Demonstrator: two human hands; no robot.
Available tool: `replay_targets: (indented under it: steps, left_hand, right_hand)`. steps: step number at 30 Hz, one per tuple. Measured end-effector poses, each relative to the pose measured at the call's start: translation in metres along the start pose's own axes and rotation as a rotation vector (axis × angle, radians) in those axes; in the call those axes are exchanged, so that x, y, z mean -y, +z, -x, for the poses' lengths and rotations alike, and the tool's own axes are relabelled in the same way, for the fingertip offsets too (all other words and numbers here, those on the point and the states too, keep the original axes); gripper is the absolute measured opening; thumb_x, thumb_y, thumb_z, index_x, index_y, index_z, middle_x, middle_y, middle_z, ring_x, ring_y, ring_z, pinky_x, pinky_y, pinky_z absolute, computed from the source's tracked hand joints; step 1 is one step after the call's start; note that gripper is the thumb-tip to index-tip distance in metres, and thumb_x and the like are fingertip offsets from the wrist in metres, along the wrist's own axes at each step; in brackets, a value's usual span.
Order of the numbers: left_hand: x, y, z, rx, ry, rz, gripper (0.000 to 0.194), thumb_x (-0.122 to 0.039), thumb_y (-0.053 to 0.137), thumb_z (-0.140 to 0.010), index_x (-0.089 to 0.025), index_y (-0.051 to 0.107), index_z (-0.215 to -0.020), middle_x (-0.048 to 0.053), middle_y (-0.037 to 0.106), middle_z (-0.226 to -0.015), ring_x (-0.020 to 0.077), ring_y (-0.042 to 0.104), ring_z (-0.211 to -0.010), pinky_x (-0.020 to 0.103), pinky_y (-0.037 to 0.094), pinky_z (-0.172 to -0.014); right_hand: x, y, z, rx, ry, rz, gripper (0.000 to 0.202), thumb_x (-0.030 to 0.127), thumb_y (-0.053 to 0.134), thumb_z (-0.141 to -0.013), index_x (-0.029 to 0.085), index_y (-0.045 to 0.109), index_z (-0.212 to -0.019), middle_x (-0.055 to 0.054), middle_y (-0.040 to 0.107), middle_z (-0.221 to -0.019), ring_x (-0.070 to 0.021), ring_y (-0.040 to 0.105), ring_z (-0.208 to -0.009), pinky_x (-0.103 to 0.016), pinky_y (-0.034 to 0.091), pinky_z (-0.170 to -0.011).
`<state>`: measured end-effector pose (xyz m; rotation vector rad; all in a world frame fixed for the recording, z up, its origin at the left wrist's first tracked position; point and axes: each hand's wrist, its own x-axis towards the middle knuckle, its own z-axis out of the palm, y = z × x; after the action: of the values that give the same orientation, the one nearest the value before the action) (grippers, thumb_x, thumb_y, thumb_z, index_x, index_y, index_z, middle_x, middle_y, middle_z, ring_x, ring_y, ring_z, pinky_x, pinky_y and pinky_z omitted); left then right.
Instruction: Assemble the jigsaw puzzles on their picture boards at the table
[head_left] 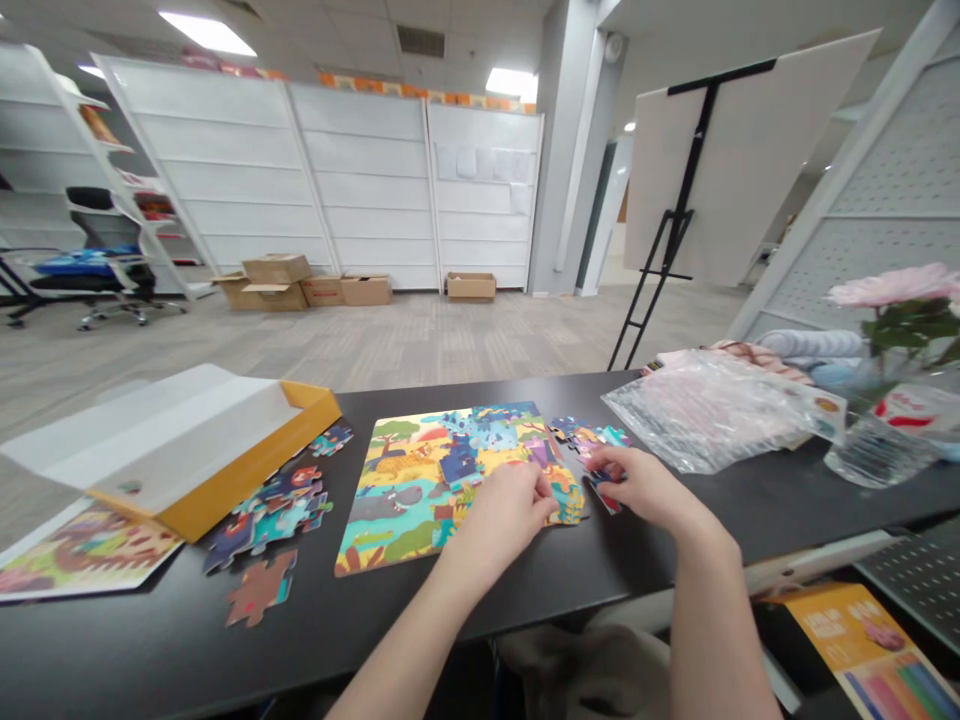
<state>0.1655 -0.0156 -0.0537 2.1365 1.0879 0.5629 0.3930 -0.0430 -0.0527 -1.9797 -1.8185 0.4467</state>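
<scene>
A jigsaw puzzle (pixel 405 500) with a colourful animal scene lies on the black table. My left hand (pixel 517 505) rests over its lower right part, fingers pinched together; whatever is between the fingertips is hidden. Just right of the puzzle, my right hand (pixel 637 487) has thumb and fingers closed around a dark blue and red puzzle piece (pixel 609 500). Beyond that hand is a small pile of puzzle pieces (pixel 589 437). Several loose pieces (pixel 281 515) lie left of the puzzle, with a brown piece (pixel 259 590) nearest me.
An open yellow box (pixel 247 465) stands at the left, beside a picture sheet (pixel 90 555). On the right are a clear plastic bag (pixel 712 410) and a glass vase (pixel 874 450) with pink flowers. A yellow coloured-pencil box (pixel 862 640) sits lower right. An easel (pixel 667 240) stands behind the table.
</scene>
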Motion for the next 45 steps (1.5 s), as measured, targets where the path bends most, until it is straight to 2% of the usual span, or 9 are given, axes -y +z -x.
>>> replay_targets:
  steps: [7,11,14,17,20,34,41,45]
  left_hand:
    - [-0.011,-0.001,0.002,-0.007,-0.018,-0.346,0.016,-0.032,0.059,-0.088,-0.019,0.067,-0.084,0.012,0.073,-0.087,0.0273,0.069,-0.081,0.035,0.049,-0.071]
    - [-0.010,0.001,0.002,-0.003,0.124,-0.371,0.026,-0.041,0.065,-0.087,-0.019,0.067,-0.101,0.014,0.071,-0.106,0.0302,0.066,-0.101,0.038,0.050,-0.085]
    - [-0.010,0.001,0.000,0.052,0.218,-0.392,0.031,-0.039,0.069,-0.085,-0.020,0.067,-0.109,0.013,0.069,-0.112,0.0316,0.062,-0.110,0.041,0.048,-0.095]
    - [-0.014,0.003,-0.001,0.097,0.212,-0.429,0.022,-0.033,0.069,-0.086,-0.019,0.070,-0.103,0.012,0.070,-0.108,0.0312,0.062,-0.108,0.042,0.048,-0.095]
    - [-0.018,0.007,-0.003,0.094,0.223,-0.445,0.016,-0.030,0.066,-0.087,-0.020,0.070,-0.098,0.010,0.070,-0.105,0.0293,0.063,-0.104,0.041,0.050,-0.092]
    - [-0.021,0.016,-0.002,0.074,0.236,-0.451,0.017,-0.031,0.063,-0.089,-0.020,0.070,-0.100,0.008,0.067,-0.111,0.0264,0.062,-0.107,0.039,0.051,-0.094]
    - [-0.024,0.016,-0.003,0.052,0.244,-0.531,0.016,-0.031,0.060,-0.089,-0.019,0.068,-0.096,0.009,0.067,-0.108,0.0270,0.061,-0.105,0.040,0.052,-0.091]
    - [-0.025,0.016,-0.002,0.044,0.250,-0.549,0.014,-0.030,0.059,-0.089,-0.019,0.066,-0.094,0.009,0.067,-0.107,0.0268,0.061,-0.104,0.040,0.053,-0.090]
  right_hand:
    - [-0.018,0.002,0.000,-0.024,-0.024,-0.042,0.028,0.013,0.062,-0.069,0.019,0.075,-0.093,-0.002,0.070,-0.078,-0.0180,0.062,-0.071,-0.027,0.048,-0.068]
    - [-0.022,0.000,0.002,-0.070,-0.040,-0.093,0.023,0.020,0.063,-0.074,0.019,0.074,-0.094,-0.004,0.074,-0.084,-0.0183,0.063,-0.071,-0.028,0.049,-0.067]
    - [-0.017,-0.004,0.004,-0.108,-0.039,-0.147,0.017,0.025,0.063,-0.078,0.019,0.074,-0.090,-0.005,0.075,-0.084,-0.0179,0.064,-0.068,-0.028,0.050,-0.065]
    - [-0.011,-0.007,0.005,-0.138,-0.025,-0.176,0.015,0.025,0.062,-0.079,0.019,0.073,-0.087,-0.005,0.076,-0.084,-0.0166,0.064,-0.066,-0.027,0.051,-0.064]
    - [-0.009,-0.008,0.005,-0.154,-0.027,-0.187,0.015,0.025,0.061,-0.080,0.019,0.073,-0.087,-0.004,0.076,-0.083,-0.0160,0.065,-0.065,-0.026,0.051,-0.063]
    - [-0.008,-0.008,0.007,-0.172,-0.041,-0.212,0.020,0.032,0.059,-0.083,0.020,0.074,-0.087,-0.004,0.076,-0.084,-0.0172,0.065,-0.066,-0.027,0.049,-0.062]
    - [-0.014,-0.012,0.007,-0.292,0.095,-0.067,0.024,0.039,0.058,-0.084,0.023,0.076,-0.081,-0.004,0.076,-0.080,-0.0194,0.065,-0.065,-0.029,0.045,-0.062]
    - [-0.017,-0.012,0.005,-0.353,0.193,-0.054,0.024,0.040,0.058,-0.083,0.022,0.075,-0.085,-0.005,0.077,-0.084,-0.0197,0.066,-0.065,-0.029,0.043,-0.058]
